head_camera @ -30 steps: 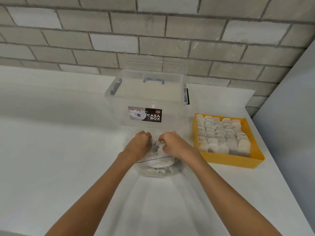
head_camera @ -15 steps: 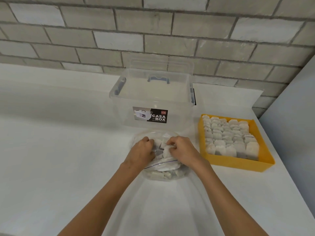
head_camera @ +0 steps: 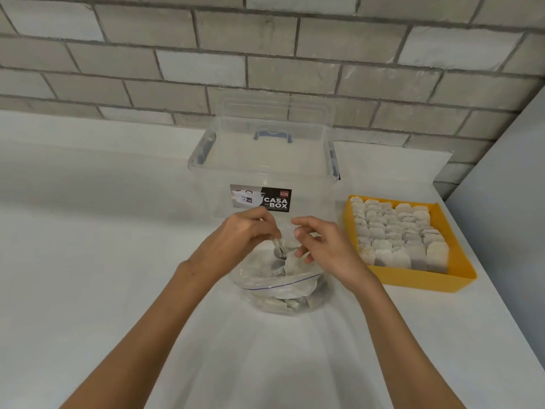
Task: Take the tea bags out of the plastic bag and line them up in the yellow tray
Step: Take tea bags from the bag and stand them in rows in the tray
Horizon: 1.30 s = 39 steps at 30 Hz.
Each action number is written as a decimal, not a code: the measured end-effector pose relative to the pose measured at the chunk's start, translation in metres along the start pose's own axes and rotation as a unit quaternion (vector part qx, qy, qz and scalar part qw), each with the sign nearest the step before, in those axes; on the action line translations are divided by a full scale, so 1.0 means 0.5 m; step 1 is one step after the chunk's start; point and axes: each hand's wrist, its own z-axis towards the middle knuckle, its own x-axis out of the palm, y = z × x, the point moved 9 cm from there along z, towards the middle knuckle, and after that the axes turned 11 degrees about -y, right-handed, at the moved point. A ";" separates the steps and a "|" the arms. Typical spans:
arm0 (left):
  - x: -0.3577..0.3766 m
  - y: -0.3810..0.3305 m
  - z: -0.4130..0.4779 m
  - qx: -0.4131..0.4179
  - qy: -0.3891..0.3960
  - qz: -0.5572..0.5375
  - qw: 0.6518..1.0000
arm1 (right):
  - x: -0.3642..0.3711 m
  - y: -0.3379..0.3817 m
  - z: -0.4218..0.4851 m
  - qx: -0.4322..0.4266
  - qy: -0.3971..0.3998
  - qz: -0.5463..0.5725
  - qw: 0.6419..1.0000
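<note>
A clear zip-top plastic bag [head_camera: 283,293] with several tea bags inside lies on the white counter in front of me. My left hand [head_camera: 244,237] pinches the bag's upper edge on the left. My right hand [head_camera: 327,246] holds the plastic at the bag's mouth on the right, fingers curled around a pale tea bag [head_camera: 290,261] that sticks up between both hands. To the right sits the yellow tray [head_camera: 454,278], filled with several rows of upright tea bags [head_camera: 395,231].
A clear storage box [head_camera: 265,169] with blue clips and a "CASA BOX" label stands just behind the bag. A grey brick wall runs along the back, and a grey panel rises at the right edge of the counter [head_camera: 88,261].
Both hands have lifted a little and moved apart, spreading the bag's mouth wider. A tea bag now stands up between them.
</note>
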 end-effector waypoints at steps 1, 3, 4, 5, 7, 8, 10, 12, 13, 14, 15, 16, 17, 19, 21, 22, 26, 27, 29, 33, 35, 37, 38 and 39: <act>-0.008 -0.010 0.010 0.009 0.001 -0.021 1.000 | 0.005 0.003 -0.001 0.007 0.015 0.004 1.000; -0.018 -0.029 0.026 0.023 0.005 -0.054 0.998 | 0.016 0.007 -0.005 0.018 0.046 0.003 0.999; -0.022 -0.035 0.031 0.027 0.007 -0.068 0.997 | 0.020 0.007 -0.006 0.023 0.054 0.005 0.998; -0.024 -0.039 0.035 0.028 0.008 -0.080 0.996 | 0.021 0.008 -0.008 0.030 0.056 0.013 0.998; -0.029 -0.038 0.039 0.019 -0.001 -0.098 0.995 | 0.020 0.011 -0.011 0.039 0.055 0.045 0.997; -0.032 -0.035 0.039 0.005 -0.016 -0.107 0.994 | 0.019 0.013 -0.013 0.043 0.053 0.068 0.995; -0.041 -0.018 0.039 -0.058 -0.068 -0.131 0.987 | 0.011 0.019 -0.014 0.047 0.036 0.124 0.990; -0.046 0.013 0.027 -0.184 -0.128 -0.205 0.953 | 0.000 0.026 -0.013 0.046 0.011 0.178 0.983; -0.040 0.027 0.018 -0.245 -0.146 -0.254 0.924 | -0.005 0.031 -0.012 0.043 -0.001 0.198 0.979; -0.030 0.034 0.010 -0.289 -0.154 -0.290 0.899 | -0.011 0.035 -0.012 0.037 -0.014 0.213 0.976; -0.020 0.038 0.003 -0.314 -0.156 -0.304 0.886 | -0.017 0.040 -0.011 0.030 -0.025 0.220 0.975; -0.010 0.037 -0.002 -0.324 -0.151 -0.305 0.883 | -0.022 0.044 -0.011 0.022 -0.035 0.219 0.975; -0.004 0.034 -0.004 -0.326 -0.147 -0.298 0.885 | -0.025 0.048 -0.012 0.014 -0.041 0.211 0.977; 0.000 0.028 -0.004 -0.321 -0.152 -0.294 0.887 | -0.025 0.054 -0.011 -0.005 -0.041 0.172 0.984; -0.001 0.028 -0.004 -0.326 -0.164 -0.317 0.875 | -0.020 0.056 -0.010 -0.026 -0.029 0.120 0.992; -0.001 0.030 -0.005 -0.336 -0.168 -0.334 0.864 | -0.016 0.058 -0.010 -0.036 -0.023 0.103 0.994; 0.003 0.037 -0.014 -0.369 -0.173 -0.390 0.826 | -0.008 0.065 -0.005 -0.054 -0.018 0.105 0.993; 0.003 0.040 -0.017 -0.379 -0.178 -0.402 0.814 | -0.003 0.066 -0.003 -0.055 -0.015 0.106 0.993; 0.003 0.052 -0.026 -0.403 -0.193 -0.422 0.789 | 0.009 0.066 0.002 -0.057 -0.004 0.095 0.994; -0.016 0.086 -0.038 -0.415 -0.216 -0.402 0.788 | 0.053 0.045 0.023 -0.084 0.039 -0.076 0.993; -0.020 0.100 -0.046 -0.418 -0.205 -0.374 0.802 | 0.092 0.029 0.030 -0.126 0.085 -0.214 0.965; -0.018 0.109 -0.056 -0.425 -0.192 -0.357 0.809 | 0.130 0.007 0.031 -0.155 0.131 -0.329 0.922; -0.016 0.112 -0.060 -0.429 -0.187 -0.350 0.811 | 0.144 -0.002 0.029 -0.162 0.151 -0.374 0.901; -0.015 0.114 -0.065 -0.431 -0.182 -0.344 0.814 | 0.155 -0.010 0.024 -0.168 0.171 -0.411 0.879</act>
